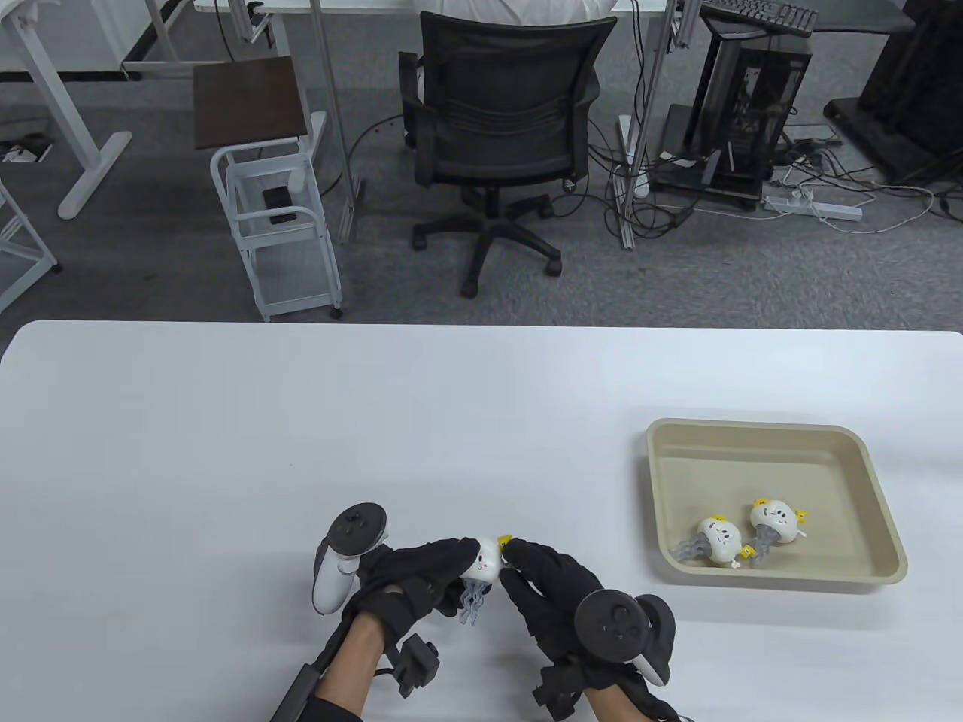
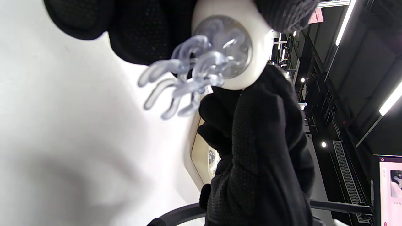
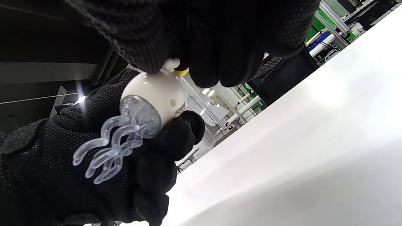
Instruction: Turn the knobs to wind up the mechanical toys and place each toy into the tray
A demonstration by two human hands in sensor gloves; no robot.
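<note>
Already two toys [image 1: 741, 535] lie in the tray [image 1: 886, 526] at lower right; left hand [image 1: 410, 583] grips a third toy [image 1: 481, 562], right hand [image 1: 553, 583] fingers pinching its yellow knob [image 1: 505, 540].

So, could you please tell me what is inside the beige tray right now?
Inside the tray lie two white jellyfish toys, side by side near its front wall. Whether anything lies beneath them cannot be seen.

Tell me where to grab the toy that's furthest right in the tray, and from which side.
Probably the round white body, fingers coming down from above on its two bare flanks. The toy lies on its side on the tray floor, so the dome is the widest firm part. The grey tentacles look thin and floppy, the yellow knob small; the second toy crowds its left.
</note>
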